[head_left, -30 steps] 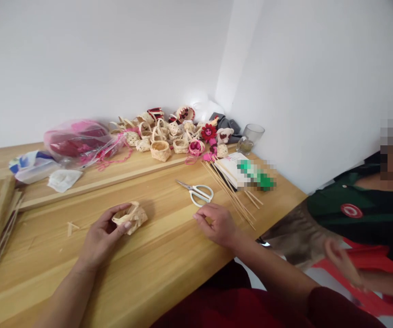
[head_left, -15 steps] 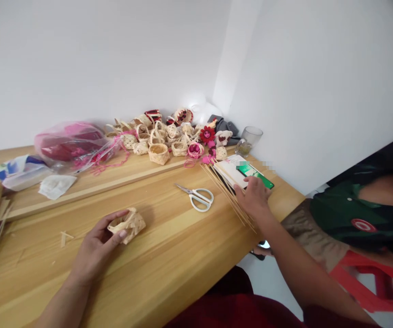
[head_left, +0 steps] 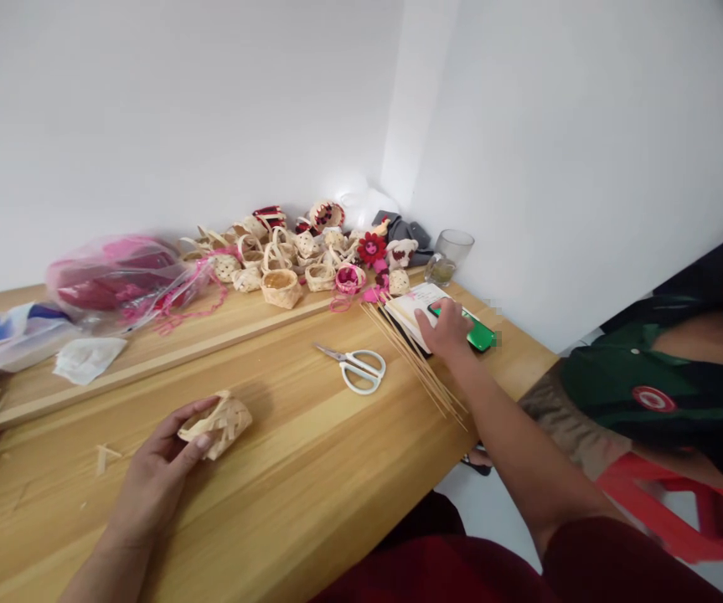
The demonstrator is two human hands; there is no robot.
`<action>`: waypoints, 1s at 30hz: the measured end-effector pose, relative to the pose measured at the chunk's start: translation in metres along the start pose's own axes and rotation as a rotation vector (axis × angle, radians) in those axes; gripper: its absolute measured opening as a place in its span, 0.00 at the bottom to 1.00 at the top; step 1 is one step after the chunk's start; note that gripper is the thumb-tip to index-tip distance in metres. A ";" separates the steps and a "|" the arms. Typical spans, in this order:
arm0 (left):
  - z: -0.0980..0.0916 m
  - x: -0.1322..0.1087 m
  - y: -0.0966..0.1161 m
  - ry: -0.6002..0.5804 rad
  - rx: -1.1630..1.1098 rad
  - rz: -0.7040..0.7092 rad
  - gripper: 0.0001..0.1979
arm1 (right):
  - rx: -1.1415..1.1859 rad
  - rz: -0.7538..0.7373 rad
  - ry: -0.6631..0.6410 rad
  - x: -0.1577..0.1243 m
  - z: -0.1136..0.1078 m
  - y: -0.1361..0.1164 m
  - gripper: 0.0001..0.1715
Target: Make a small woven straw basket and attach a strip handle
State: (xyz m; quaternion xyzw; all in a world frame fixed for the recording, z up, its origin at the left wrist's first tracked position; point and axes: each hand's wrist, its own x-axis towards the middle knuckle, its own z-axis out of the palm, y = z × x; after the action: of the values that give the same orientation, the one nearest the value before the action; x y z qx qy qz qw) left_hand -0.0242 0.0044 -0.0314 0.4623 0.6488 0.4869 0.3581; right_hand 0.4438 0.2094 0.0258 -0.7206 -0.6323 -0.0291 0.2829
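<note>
My left hand [head_left: 158,459] grips a small woven bamboo basket [head_left: 230,421] by its rim, thumb on the near side and fingers round the far side. The basket is tilted, just above or on the wooden table. On the right, my right hand [head_left: 449,330] lies over a phone [head_left: 482,334] with a green screen, thumb held apart from the bent fingers. It covers part of the screen, and I cannot tell whether the fingertips touch it. The phone rests on an open notebook [head_left: 406,308]. Thin bamboo strips [head_left: 422,373] lie beside the notebook, left of my right wrist.
White-handled scissors [head_left: 363,371] lie mid-table. Behind are several small woven baskets [head_left: 281,288], a glass mug [head_left: 450,253] and a plastic bag with pink material [head_left: 116,272]. A white tissue [head_left: 90,358] lies at left. A person in a green shirt [head_left: 612,360] sits at right.
My right hand has moved up and left over the phone, covering more of its screen. My left hand keeps its hold on the basket. The view has shifted slightly.
</note>
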 end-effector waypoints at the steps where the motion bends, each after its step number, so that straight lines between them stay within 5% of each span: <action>1: -0.001 0.000 -0.001 0.002 0.006 0.007 0.36 | 0.031 -0.051 0.020 0.004 0.003 -0.007 0.21; 8: -0.003 0.000 -0.002 0.008 0.057 0.010 0.36 | 0.151 -0.285 0.091 -0.021 0.017 -0.035 0.16; 22: 0.002 -0.004 0.005 0.014 0.044 0.014 0.36 | 0.034 -0.208 0.094 -0.066 -0.017 0.022 0.13; 30: -0.003 0.003 -0.002 -0.001 0.069 0.014 0.36 | 0.009 -0.207 0.058 -0.080 -0.015 0.020 0.14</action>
State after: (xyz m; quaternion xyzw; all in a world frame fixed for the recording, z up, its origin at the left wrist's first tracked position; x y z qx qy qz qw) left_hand -0.0285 0.0058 -0.0321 0.4789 0.6619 0.4666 0.3388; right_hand 0.4512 0.1306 -0.0006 -0.6490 -0.6951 -0.0759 0.2998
